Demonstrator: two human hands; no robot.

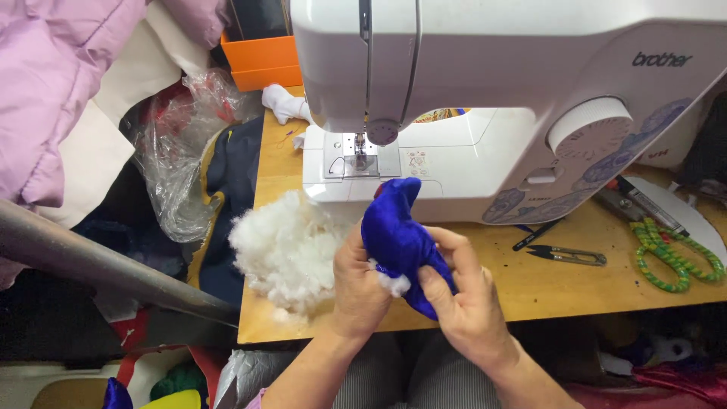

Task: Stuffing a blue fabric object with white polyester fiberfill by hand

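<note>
A shiny blue fabric pouch (395, 231) is held upright in front of the white sewing machine (485, 98). My right hand (462, 291) grips its lower right side. My left hand (360, 284) holds its left edge, with a tuft of white stuffing showing at the opening between my thumbs. A loose pile of white fibre stuffing (284, 250) lies on the wooden table (545, 284) just left of my left hand.
Thread snips (568, 255) and green-handled scissors (674, 257) lie on the table at right. Crumpled clear plastic (178, 151), dark blue cloth (235, 167) and an orange box (265, 60) sit at left. A grey metal bar (98, 261) crosses the lower left.
</note>
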